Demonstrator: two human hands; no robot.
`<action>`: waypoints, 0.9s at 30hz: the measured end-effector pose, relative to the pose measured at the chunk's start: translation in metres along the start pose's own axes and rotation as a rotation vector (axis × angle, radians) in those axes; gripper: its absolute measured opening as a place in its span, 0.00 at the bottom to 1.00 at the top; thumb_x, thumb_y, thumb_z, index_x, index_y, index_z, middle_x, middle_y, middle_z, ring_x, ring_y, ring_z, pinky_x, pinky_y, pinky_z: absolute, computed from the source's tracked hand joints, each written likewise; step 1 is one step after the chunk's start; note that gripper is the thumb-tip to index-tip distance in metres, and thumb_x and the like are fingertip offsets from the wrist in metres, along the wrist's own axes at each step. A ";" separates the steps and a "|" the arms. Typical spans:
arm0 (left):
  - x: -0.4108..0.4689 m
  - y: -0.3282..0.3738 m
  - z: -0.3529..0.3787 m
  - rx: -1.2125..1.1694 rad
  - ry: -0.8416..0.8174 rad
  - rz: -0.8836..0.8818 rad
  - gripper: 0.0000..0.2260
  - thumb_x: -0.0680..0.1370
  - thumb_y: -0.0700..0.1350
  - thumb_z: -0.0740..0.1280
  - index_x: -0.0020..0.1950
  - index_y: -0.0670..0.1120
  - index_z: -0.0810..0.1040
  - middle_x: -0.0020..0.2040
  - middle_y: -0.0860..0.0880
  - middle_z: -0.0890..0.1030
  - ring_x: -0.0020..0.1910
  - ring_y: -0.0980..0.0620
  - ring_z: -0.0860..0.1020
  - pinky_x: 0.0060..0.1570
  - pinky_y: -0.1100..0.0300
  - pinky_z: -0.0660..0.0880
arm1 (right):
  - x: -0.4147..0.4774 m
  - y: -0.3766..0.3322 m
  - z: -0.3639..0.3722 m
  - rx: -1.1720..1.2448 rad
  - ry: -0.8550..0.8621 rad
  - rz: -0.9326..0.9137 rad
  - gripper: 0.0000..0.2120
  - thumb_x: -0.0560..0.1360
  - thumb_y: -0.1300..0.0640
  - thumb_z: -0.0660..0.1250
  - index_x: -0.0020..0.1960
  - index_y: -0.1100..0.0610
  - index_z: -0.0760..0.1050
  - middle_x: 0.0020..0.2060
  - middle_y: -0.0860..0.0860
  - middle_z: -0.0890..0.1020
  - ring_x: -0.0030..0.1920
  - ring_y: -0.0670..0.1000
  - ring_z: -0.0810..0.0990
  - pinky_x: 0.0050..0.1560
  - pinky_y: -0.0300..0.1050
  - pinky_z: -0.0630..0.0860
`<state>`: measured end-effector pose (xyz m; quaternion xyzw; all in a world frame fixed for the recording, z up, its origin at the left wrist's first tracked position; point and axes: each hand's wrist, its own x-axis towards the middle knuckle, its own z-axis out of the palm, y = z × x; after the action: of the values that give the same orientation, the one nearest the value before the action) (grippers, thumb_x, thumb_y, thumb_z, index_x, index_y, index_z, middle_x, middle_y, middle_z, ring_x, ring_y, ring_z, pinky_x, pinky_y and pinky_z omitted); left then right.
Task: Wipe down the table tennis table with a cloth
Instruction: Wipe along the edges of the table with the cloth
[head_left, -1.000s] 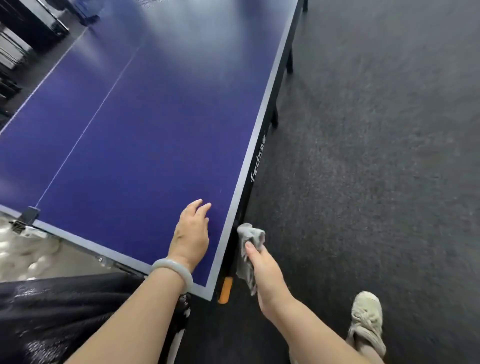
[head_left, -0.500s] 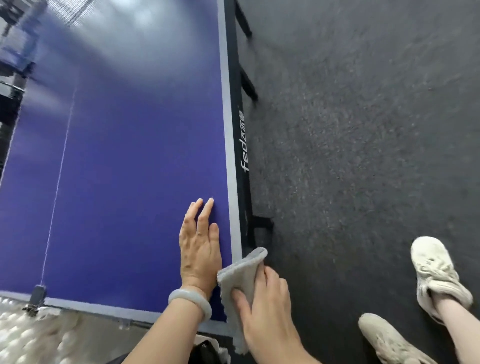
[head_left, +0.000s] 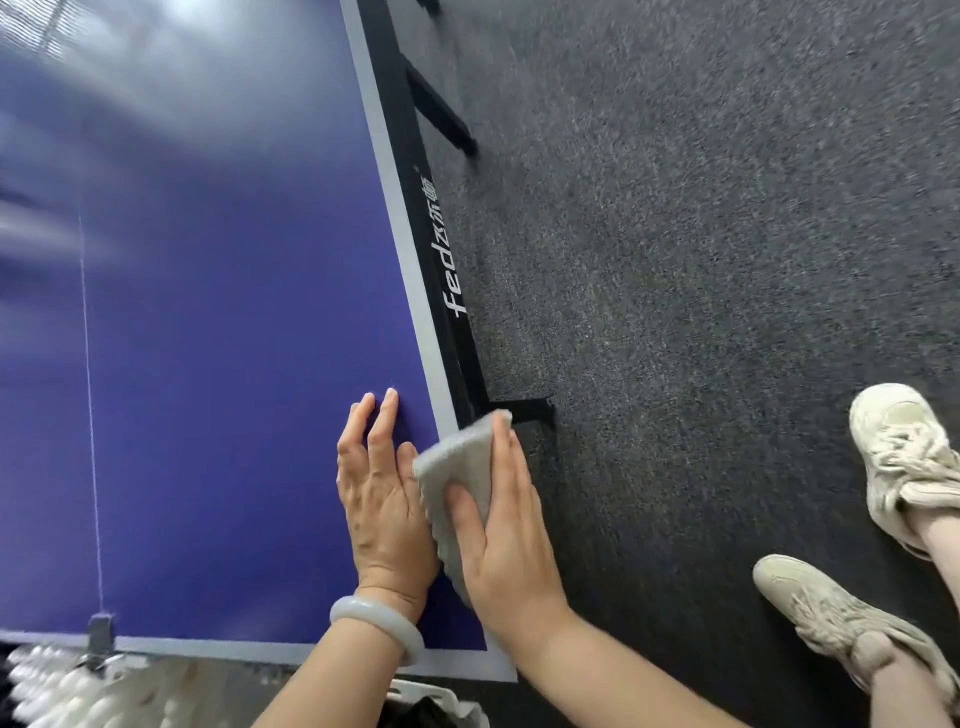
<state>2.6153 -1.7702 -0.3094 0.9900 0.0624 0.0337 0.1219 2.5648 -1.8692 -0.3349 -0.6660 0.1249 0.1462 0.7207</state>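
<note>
The right hand (head_left: 506, 540) presses a grey cloth (head_left: 460, 467) flat on the counter (head_left: 234, 338) edge. The left hand (head_left: 382, 499) lies flat, fingers spread, touching the cloth. Two shoes (head_left: 904, 457) stand right of the hands on the carpet (head_left: 701, 260).

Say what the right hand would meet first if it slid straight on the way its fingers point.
Probably the black bracket just past the cloth under the right hand; depth is unclear, so the hand may pass above it along the table's grey edge.

Bare forearms, pale bangle (head_left: 377, 623) on left wrist, cream sneakers (head_left: 906, 457).
</note>
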 end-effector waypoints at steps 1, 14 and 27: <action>0.001 0.001 0.000 0.000 0.000 -0.001 0.21 0.81 0.44 0.54 0.75 0.49 0.66 0.75 0.49 0.64 0.75 0.50 0.61 0.71 0.70 0.49 | -0.011 0.002 0.001 -0.032 0.006 -0.003 0.34 0.80 0.35 0.46 0.80 0.46 0.37 0.80 0.41 0.44 0.79 0.39 0.41 0.78 0.38 0.44; 0.002 0.004 -0.007 -0.005 -0.027 0.009 0.21 0.81 0.48 0.53 0.74 0.48 0.68 0.72 0.48 0.67 0.73 0.51 0.63 0.72 0.51 0.58 | 0.100 -0.040 -0.008 0.032 -0.052 0.120 0.38 0.80 0.38 0.57 0.81 0.51 0.43 0.72 0.54 0.64 0.70 0.56 0.68 0.68 0.57 0.68; 0.191 0.033 0.009 0.071 -0.069 0.046 0.22 0.85 0.43 0.52 0.80 0.48 0.56 0.80 0.51 0.55 0.79 0.54 0.52 0.76 0.51 0.50 | 0.099 -0.033 -0.011 0.080 -0.118 0.102 0.40 0.79 0.37 0.53 0.81 0.50 0.36 0.73 0.49 0.60 0.74 0.50 0.61 0.74 0.48 0.61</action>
<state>2.8091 -1.7786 -0.3002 0.9954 0.0364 0.0001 0.0881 2.6690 -1.8785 -0.3421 -0.6198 0.1215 0.2166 0.7444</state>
